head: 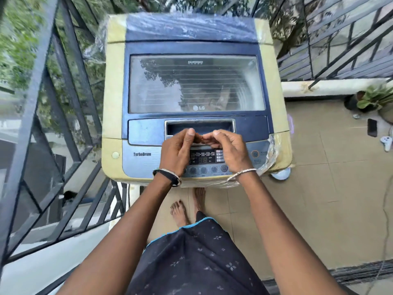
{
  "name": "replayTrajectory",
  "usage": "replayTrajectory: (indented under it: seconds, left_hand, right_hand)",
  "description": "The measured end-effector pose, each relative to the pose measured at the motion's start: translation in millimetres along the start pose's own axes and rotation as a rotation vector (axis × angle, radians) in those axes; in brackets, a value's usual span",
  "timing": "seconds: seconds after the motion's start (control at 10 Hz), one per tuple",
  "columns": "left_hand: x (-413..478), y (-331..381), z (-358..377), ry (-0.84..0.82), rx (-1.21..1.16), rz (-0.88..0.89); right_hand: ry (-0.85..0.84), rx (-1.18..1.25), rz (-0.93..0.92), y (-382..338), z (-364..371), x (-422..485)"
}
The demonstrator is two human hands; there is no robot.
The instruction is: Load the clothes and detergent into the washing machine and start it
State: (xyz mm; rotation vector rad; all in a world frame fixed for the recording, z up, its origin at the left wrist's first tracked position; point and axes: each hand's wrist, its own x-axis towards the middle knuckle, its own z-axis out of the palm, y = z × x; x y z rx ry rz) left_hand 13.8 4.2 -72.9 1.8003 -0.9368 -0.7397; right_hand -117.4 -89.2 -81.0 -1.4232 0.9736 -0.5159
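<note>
A cream and blue top-loading washing machine stands in front of me with its glass lid down. The glass reflects trees, so the drum's contents are hidden. The control panel is lit and its display shows digits. My left hand and my right hand hover together over the panel, just below the lid's handle recess. Their fingers are curled inward and the fingertips meet. I see nothing held between them. No clothes or detergent are in view.
A dark metal railing runs close along the left and behind the machine. On the tiled balcony floor to the right lie a black phone, a white controller and a potted plant. Loose plastic wrap hangs off the machine's right front corner.
</note>
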Motion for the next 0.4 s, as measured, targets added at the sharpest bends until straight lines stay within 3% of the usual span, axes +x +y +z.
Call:
replayTrajectory:
  seconds: [0.3,0.4]
  left_hand:
    - [29.0,19.0,-18.2,-0.157,0.244,-0.030]
    - [42.2,25.0,-19.7,-0.262,0.228,-0.119]
  right_hand:
    - [0.102,-0.271,0.092,-18.0,13.8,13.2]
    - [0.024,-0.418,0.175,-25.6,15.4,25.3]
